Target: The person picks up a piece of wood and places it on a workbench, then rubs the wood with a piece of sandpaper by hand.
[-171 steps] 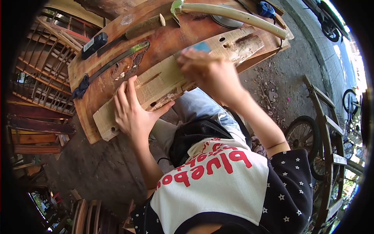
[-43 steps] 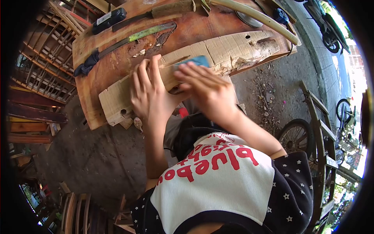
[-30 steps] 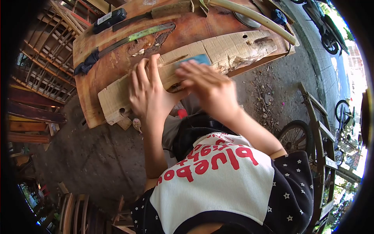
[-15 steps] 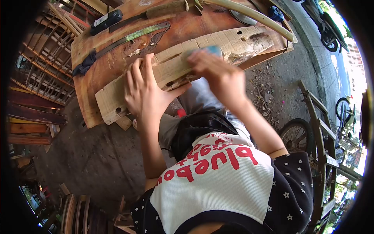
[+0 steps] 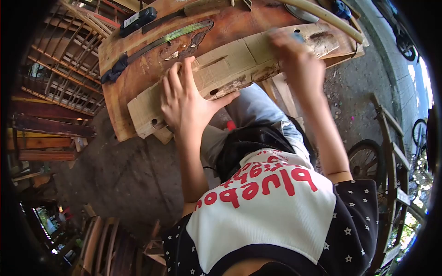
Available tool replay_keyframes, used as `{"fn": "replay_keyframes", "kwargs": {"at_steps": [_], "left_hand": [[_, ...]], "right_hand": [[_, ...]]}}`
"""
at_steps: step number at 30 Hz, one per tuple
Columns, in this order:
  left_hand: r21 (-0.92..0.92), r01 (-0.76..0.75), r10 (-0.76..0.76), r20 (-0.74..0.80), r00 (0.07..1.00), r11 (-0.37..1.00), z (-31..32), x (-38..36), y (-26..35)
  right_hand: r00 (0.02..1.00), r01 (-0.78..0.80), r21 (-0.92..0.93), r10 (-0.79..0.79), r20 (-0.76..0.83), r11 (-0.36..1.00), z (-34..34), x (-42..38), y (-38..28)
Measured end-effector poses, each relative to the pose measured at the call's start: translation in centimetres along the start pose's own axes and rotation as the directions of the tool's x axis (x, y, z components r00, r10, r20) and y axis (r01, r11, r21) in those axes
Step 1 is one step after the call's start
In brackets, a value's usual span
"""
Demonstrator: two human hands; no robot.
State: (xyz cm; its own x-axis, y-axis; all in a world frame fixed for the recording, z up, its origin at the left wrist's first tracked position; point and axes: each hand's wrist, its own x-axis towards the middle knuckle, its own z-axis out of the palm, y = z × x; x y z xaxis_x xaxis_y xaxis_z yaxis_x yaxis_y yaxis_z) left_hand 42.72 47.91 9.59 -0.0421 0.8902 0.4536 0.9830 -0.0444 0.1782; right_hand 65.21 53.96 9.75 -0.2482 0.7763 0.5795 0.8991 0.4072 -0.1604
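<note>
A long pale wooden beam (image 5: 230,60) with holes and a rough, bark-like edge lies across the reddish wooden table (image 5: 113,106). My left hand (image 5: 186,99) rests on the beam's left part, fingers spread over its top and thumb along the near edge. Towards the beam's right end, my right hand (image 5: 299,55) is blurred by motion, its fingers bent over a bluish object (image 5: 297,37) against the top face. The blue thing is mostly covered, and what it is cannot be made out.
Behind the beam lie a green-marked blade (image 5: 184,31) with dark cloth (image 5: 115,69) at its end, a black case (image 5: 138,20) and a curved pale pole (image 5: 322,16). Wooden racks (image 5: 64,69) stand left; a wheel (image 5: 367,158) and wooden frame (image 5: 397,156) stand right.
My right hand has slid right along the beam with the blue object. My left hand keeps its place on the wood. The whole view has shifted slightly.
</note>
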Motion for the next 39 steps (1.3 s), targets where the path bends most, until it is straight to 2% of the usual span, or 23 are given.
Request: {"fn": "replay_keyframes", "kwargs": {"at_steps": [1, 3, 4, 6, 7, 9, 12, 13, 15, 17, 20, 22, 23, 24, 26, 27, 29, 31, 32, 35, 37, 38, 39], "left_hand": [[-0.005, -0.006, 0.006, -0.002, 1.000, 1.000, 0.1, 0.1, 0.0], [0.011, -0.040, 0.040, 0.007, 0.999, 0.999, 0.1, 0.2, -0.1], [0.010, -0.048, 0.048, 0.003, 0.999, 0.999, 0.1, 0.3, -0.1], [0.045, -0.061, 0.061, 0.007, 0.998, 0.997, -0.1, 0.3, 0.1], [0.082, -0.080, 0.079, 0.007, 0.997, 0.993, 0.0, 0.3, 0.0], [0.075, -0.091, 0.092, -0.012, 0.996, 0.993, 0.4, 0.2, -0.4], [0.081, -0.088, 0.088, 0.013, 0.996, 0.993, -0.2, 0.5, 0.2], [0.075, -0.084, 0.083, 0.013, 0.996, 0.994, -0.1, 0.4, 0.2], [0.072, -0.096, 0.096, 0.005, 0.995, 0.993, 0.0, 0.4, 0.1], [0.065, -0.076, 0.075, 0.016, 0.997, 0.995, 0.0, 0.4, 0.2], [0.088, -0.062, 0.060, 0.015, 0.998, 0.994, 0.7, 0.1, -0.6], [0.096, -0.070, 0.069, 0.014, 0.997, 0.993, 0.3, 0.3, 0.0], [0.101, -0.075, 0.074, 0.013, 0.997, 0.992, 0.1, 0.3, 0.2], [0.088, -0.087, 0.086, 0.010, 0.996, 0.992, 0.0, 0.4, 0.1], [0.051, -0.075, 0.074, 0.014, 0.997, 0.996, -0.1, 0.4, 0.1], [0.020, -0.065, 0.065, 0.021, 0.998, 0.998, -0.1, 0.4, 0.2], [0.025, -0.066, 0.066, 0.021, 0.998, 0.998, -0.1, 0.4, 0.1], [0.073, -0.074, 0.073, 0.022, 0.997, 0.995, -0.1, 0.5, 0.3], [0.062, -0.055, 0.054, 0.025, 0.998, 0.997, -0.1, 0.4, 0.3], [0.075, -0.078, 0.078, 0.003, 0.997, 0.994, 0.2, 0.3, 0.0], [0.068, -0.072, 0.072, 0.009, 0.997, 0.995, 0.0, 0.3, 0.0], [0.065, -0.080, 0.079, 0.014, 0.997, 0.995, -0.1, 0.3, 0.0], [0.062, -0.086, 0.085, 0.015, 0.996, 0.994, -0.1, 0.4, 0.0]], "right_hand": [[0.997, -0.077, -0.267, 0.066, -0.050, 0.961, 0.2, 0.5, 1.7], [0.987, -0.106, -0.151, 0.087, -0.132, 0.983, 0.6, 0.7, 0.8], [0.991, -0.133, -0.019, 0.133, -0.004, 0.991, 0.7, 0.4, -1.3], [0.989, 0.087, 0.134, -0.069, -0.130, 0.987, 2.5, -0.6, -5.8], [0.999, 0.031, 0.164, -0.036, 0.028, 0.986, 3.0, -1.5, -8.3], [0.977, 0.132, 0.357, -0.061, -0.203, 0.925, 3.5, -1.8, -8.3], [0.998, -0.030, -0.010, 0.029, -0.047, 1.000, 2.3, 0.1, -0.4], [0.979, -0.172, -0.264, 0.194, 0.062, 0.949, 1.7, 1.4, 2.0], [0.989, -0.146, -0.328, 0.143, -0.031, 0.933, 2.1, 2.0, 2.8], [0.981, -0.123, -0.204, 0.150, 0.126, 0.971, 2.5, 1.5, -2.5], [0.989, 0.141, 0.036, -0.139, -0.040, 0.989, 2.2, -0.9, -8.3], [0.987, 0.154, 0.202, -0.142, -0.074, 0.967, 2.2, -1.2, -7.4], [0.986, 0.166, -0.016, -0.166, -0.013, 0.986, 1.7, -0.3, -5.1], [0.974, -0.028, -0.225, 0.077, 0.211, 0.974, 1.4, 0.7, -3.1], [0.949, -0.237, -0.198, 0.270, 0.160, 0.951, -0.2, 2.9, 2.9], [0.988, -0.153, -0.204, 0.157, 0.002, 0.967, -0.1, 3.9, 4.4], [0.973, -0.144, -0.359, 0.197, 0.118, 0.922, 1.0, 2.8, 2.1], [0.991, 0.030, -0.582, 0.052, 0.123, 0.813, 1.6, 1.3, -3.8], [0.985, 0.164, -0.393, -0.126, 0.120, 0.905, 1.6, 0.4, -5.5], [0.961, 0.274, 0.105, -0.268, -0.070, 0.956, 1.6, -0.1, -4.7], [0.981, 0.023, -0.447, 0.065, 0.181, 0.894, 1.9, 0.7, -0.6], [0.945, -0.136, -0.305, 0.216, 0.245, 0.942, 1.3, 2.2, 2.9], [0.963, -0.156, -0.303, 0.213, 0.164, 0.940, 1.0, 2.8, 6.3]]}}
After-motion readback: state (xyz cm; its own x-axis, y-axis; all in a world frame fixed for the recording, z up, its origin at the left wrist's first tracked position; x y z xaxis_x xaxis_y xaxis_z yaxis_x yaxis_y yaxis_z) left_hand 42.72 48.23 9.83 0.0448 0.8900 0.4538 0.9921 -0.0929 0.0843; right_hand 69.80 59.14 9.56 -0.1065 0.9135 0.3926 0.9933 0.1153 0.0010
